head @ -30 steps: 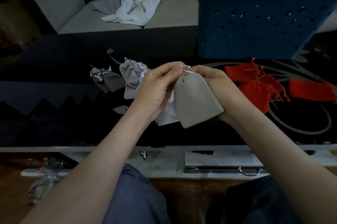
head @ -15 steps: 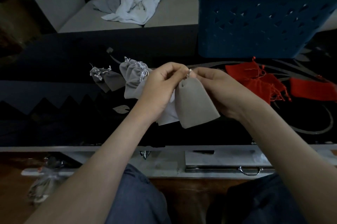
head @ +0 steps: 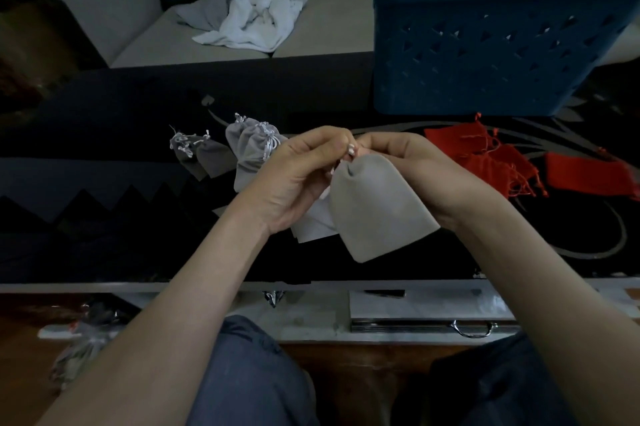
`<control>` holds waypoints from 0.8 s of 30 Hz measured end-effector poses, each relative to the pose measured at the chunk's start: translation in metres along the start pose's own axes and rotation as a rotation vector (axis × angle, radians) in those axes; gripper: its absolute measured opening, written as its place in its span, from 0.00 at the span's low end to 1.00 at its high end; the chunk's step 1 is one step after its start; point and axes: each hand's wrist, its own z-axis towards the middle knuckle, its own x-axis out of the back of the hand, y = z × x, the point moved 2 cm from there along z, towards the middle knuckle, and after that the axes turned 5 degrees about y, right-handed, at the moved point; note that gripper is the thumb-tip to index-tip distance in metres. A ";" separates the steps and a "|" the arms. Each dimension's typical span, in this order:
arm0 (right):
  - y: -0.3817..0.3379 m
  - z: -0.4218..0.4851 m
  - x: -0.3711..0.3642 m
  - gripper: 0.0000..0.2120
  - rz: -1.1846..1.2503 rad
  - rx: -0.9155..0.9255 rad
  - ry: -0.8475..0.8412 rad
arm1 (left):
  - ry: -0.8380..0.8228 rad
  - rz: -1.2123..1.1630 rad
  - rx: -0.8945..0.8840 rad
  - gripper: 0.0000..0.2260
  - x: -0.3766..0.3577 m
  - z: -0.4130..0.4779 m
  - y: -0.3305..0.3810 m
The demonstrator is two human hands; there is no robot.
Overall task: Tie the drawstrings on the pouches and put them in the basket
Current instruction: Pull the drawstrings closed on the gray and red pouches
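A grey pouch [head: 377,210] hangs above the dark table [head: 104,148], held up by its gathered neck. My left hand [head: 298,176] and my right hand [head: 408,169] meet at that neck, and each pinches the pale drawstring [head: 350,150] there. Another pale pouch [head: 313,224] lies partly hidden under my left hand. Several grey pouches [head: 249,155] with cinched tops lie to the left. Several red pouches [head: 491,162] lie to the right. The blue basket [head: 485,44] stands at the back right of the table.
A grey sofa [head: 329,30] behind the table carries a heap of white and grey cloth [head: 256,16]. Under the table's front edge is a lower shelf [head: 311,318] with a flat case and metal handle [head: 471,328]. My knees are below.
Both hands stay at the pouch neck with small finger movements on the drawstring. The neck looks more tightly gathered, and the pouch hangs a little more to the right.
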 end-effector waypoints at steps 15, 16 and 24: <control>0.004 0.006 0.010 0.07 -0.387 -0.004 0.101 | 0.118 0.575 -0.096 0.04 0.009 -0.001 0.007; 0.005 0.007 0.010 0.07 -0.455 0.001 0.115 | 0.125 0.594 -0.073 0.04 0.010 -0.001 0.007; 0.006 0.009 0.015 0.07 -0.717 0.143 0.274 | 0.170 0.706 -0.002 0.04 0.009 0.004 0.005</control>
